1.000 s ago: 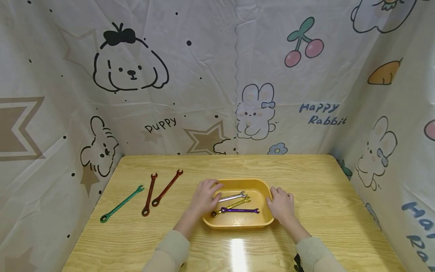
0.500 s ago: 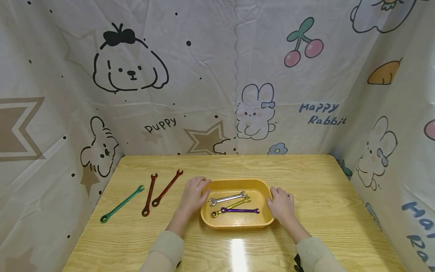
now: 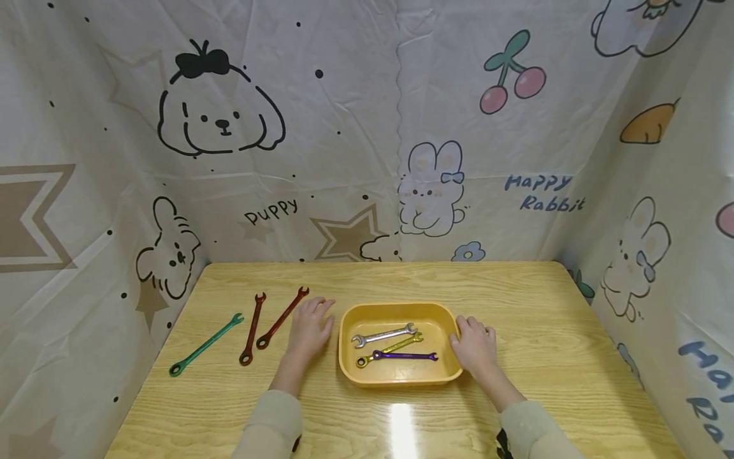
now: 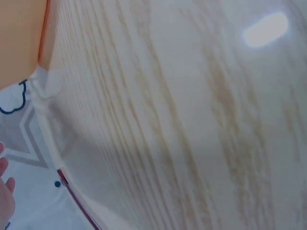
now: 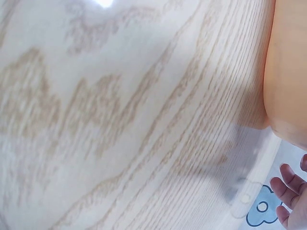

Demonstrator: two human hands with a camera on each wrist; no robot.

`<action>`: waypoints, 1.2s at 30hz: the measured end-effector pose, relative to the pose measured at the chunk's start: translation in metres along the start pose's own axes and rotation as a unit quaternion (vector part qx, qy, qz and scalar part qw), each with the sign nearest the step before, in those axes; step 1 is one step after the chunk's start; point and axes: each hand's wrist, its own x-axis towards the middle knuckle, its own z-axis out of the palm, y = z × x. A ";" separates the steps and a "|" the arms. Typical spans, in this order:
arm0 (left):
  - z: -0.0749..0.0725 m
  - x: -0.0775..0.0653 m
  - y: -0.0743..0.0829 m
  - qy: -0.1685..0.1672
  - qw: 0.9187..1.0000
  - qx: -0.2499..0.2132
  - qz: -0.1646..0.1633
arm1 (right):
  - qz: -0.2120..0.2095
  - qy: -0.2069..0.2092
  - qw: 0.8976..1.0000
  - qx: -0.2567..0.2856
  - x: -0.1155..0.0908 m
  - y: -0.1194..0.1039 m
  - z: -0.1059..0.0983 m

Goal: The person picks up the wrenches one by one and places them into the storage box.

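Observation:
A yellow plastic basin (image 3: 401, 380) sits on the table and holds a silver wrench (image 3: 383, 335), a gold wrench (image 3: 401, 344) and a purple wrench (image 3: 407, 356). My left hand (image 3: 306, 328) hovers left of the basin with relaxed fingers and nothing in it. Its fingertips are near the upper end of a red-brown wrench (image 3: 283, 317). At the basin's right rim rests my right hand (image 3: 476, 344), fingers loosely bent. The right wrist view shows those fingers (image 5: 288, 184) beside the basin's orange-looking wall (image 5: 290, 72).
Farther left on the wood-grain table (image 3: 545, 306) lie a second red-brown wrench (image 3: 252, 328) and a green wrench (image 3: 206, 344). Printed cloth (image 3: 344, 127) hangs behind the table and along both sides.
My left hand has drawn back from inside the basin and moved left past its rim, uncovering the silver wrench's left end. The right hand has stayed at the basin's right rim.

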 end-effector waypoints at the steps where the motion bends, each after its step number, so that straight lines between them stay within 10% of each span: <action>1: 0.000 -0.001 -0.002 -0.001 1.000 -0.001 -0.008 | 0.000 -0.001 1.000 0.000 0.000 0.000 0.000; 36: 0.009 -0.013 -0.057 -0.034 0.983 -0.080 -0.162 | 0.000 -0.002 1.000 0.000 0.000 0.000 0.000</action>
